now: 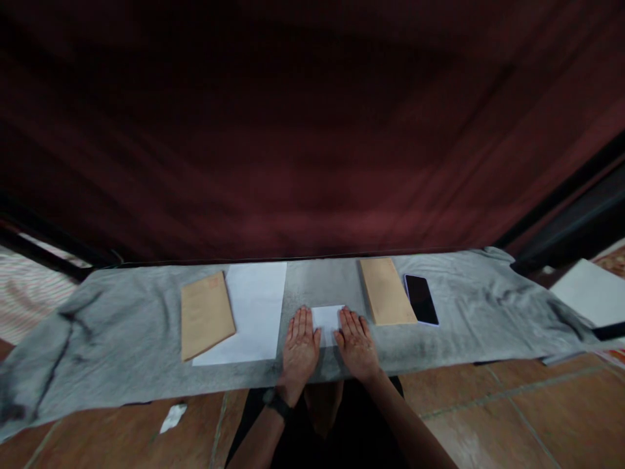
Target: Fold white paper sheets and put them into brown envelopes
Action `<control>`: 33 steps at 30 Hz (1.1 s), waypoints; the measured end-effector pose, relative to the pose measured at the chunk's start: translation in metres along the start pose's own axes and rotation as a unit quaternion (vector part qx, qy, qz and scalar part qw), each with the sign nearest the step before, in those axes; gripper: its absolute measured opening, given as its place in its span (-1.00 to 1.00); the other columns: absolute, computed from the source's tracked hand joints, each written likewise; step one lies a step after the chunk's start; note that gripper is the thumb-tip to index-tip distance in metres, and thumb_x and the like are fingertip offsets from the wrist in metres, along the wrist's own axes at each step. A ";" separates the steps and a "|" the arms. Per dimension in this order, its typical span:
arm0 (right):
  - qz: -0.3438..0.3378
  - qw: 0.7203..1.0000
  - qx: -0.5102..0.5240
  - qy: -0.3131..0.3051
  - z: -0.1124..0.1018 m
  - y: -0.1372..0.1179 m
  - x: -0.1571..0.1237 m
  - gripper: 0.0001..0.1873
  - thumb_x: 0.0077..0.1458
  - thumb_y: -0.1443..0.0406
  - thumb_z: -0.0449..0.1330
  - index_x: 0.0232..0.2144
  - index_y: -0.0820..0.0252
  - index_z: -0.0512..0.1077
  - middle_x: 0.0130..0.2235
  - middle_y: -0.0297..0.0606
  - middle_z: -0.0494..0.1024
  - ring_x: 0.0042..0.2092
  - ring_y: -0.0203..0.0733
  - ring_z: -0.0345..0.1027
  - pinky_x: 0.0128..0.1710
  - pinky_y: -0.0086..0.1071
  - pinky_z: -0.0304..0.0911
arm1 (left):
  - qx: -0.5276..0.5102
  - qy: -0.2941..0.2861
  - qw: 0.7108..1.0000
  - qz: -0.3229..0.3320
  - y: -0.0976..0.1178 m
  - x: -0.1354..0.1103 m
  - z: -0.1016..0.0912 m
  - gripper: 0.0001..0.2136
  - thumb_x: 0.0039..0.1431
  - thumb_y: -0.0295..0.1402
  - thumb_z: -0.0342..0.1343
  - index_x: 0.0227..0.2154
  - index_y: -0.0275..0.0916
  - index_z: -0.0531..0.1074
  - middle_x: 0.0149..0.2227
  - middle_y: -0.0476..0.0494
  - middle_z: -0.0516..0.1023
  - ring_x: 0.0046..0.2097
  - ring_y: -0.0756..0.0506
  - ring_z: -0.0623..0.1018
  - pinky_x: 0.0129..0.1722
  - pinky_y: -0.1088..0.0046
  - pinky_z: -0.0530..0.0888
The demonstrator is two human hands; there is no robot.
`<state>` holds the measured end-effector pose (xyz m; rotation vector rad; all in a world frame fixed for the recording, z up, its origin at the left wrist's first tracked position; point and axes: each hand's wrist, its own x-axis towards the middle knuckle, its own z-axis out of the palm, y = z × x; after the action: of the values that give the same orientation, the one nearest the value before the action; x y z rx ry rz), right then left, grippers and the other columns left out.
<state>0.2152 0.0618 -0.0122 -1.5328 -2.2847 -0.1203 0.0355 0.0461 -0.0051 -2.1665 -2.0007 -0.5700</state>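
Note:
A small folded white paper [328,319] lies on the grey cloth [122,345] in front of me. My left hand [300,348] rests flat on its left edge, fingers stretched out and together. Flat as well, my right hand [356,344] covers the paper's right edge. Neither hand holds anything. To the left lie a large white sheet [254,309] and a brown envelope [205,314] overlapping it. Right of my hands sit a second brown envelope [387,291] and a black phone [420,299].
A dark red curtain [312,130] hangs behind the cloth-covered surface. The floor is brown tile [512,410], with a white paper scrap [172,417] at lower left. A white board [588,292] lies at the far right. I wear a black wristband [277,402] on the left wrist.

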 end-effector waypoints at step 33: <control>-0.055 0.998 0.004 -0.013 -0.026 -0.010 -0.037 -0.41 0.37 0.25 -0.06 0.37 0.33 0.04 0.35 -0.04 0.21 0.34 -0.01 0.12 0.35 -0.04 -0.06 | 0.000 -0.047 0.994 0.095 0.030 -0.043 -0.023 -0.49 0.38 -0.28 -0.10 0.36 -0.19 0.09 0.39 -0.15 0.16 0.40 -0.18 0.15 0.33 0.08 0.25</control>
<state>0.2256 0.0178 0.0001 -1.4121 -2.3867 -0.1217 0.0591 -0.0053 0.0050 -2.3903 -1.8092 -0.4487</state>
